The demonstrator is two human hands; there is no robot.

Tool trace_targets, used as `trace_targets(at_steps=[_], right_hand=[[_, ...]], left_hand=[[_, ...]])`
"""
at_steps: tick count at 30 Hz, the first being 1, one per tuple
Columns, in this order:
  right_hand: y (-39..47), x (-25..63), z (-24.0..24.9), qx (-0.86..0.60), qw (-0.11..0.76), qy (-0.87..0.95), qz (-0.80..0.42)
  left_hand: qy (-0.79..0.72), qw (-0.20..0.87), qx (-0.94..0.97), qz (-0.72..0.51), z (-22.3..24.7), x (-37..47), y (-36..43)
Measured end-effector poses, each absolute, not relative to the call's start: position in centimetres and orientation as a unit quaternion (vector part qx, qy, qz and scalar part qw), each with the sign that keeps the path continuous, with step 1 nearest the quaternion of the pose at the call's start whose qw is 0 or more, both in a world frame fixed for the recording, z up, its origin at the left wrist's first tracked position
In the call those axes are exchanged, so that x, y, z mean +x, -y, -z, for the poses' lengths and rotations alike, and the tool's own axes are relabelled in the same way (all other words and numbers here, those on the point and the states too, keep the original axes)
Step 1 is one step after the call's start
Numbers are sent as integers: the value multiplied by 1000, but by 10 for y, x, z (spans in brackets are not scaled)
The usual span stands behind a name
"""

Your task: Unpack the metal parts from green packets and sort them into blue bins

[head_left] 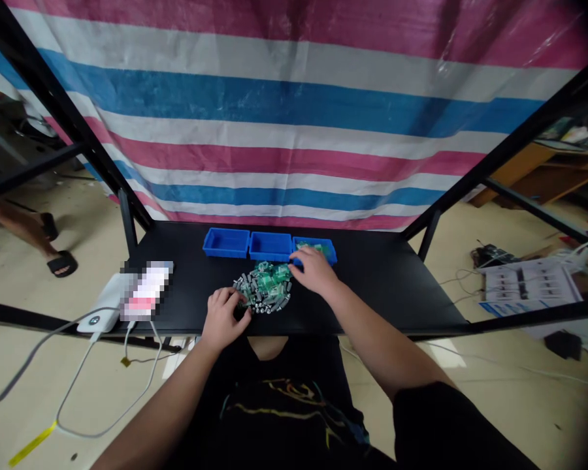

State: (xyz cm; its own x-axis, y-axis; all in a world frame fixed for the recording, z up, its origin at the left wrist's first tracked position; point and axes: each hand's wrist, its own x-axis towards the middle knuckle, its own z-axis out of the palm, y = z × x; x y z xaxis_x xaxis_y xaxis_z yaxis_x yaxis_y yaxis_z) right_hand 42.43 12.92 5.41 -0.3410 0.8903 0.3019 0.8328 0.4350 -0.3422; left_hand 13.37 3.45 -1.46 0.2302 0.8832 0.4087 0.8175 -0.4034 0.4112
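**Both hands at the pile of green circuit boards and grey cylinders!**

Here on the black tabletop, the mixed heap sits front and centre, boards bunched on top and towards the back, small cylinders fanned around them. The left hand is in at the heap's left edge, thumb and forefinger apart, a clear gap between them! Over on the other side, the right hand bends its fingers at the heap's upper right edge, just in front of the right blue tray; whether those fingertips pinch a board, I cannot tell. More green boards lie inside that tray. Lined up beside it, the middle blue tray and the left blue tray complete the row! Out left, a phone and a white power bank share the table's edge, cables trailing down. Behind everything, a striped tarpaulin in pink, white and blue.
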Motion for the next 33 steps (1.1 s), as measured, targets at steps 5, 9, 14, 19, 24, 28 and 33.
trace_targets(at_steps=[5,9,14,19,24,28,33], right_hand=[[-102,350,-44,-381,209,886,-163],[-108,313,-21,-399,192,881,-167],[-119,299,-9,-419,233,854,-201],[-126,310,-20,-448,316,772,-322],[-142,370,-42,-511,479,655,-284],[-154,435,-59,-593,541,593,-68],[-154,480,-43,-649,352,674,5]], left_hand=[[-555,55,774,-298,15,133,-34],[-571,40,763,-301,17,133,-34],[-568,48,760,-312,20,131,-35],[-564,47,756,-330,21,130,-34],[-550,60,767,-325,18,131,-35],[-535,63,782,-314,17,133,-37],[-527,59,788,-315,18,133,-38]])
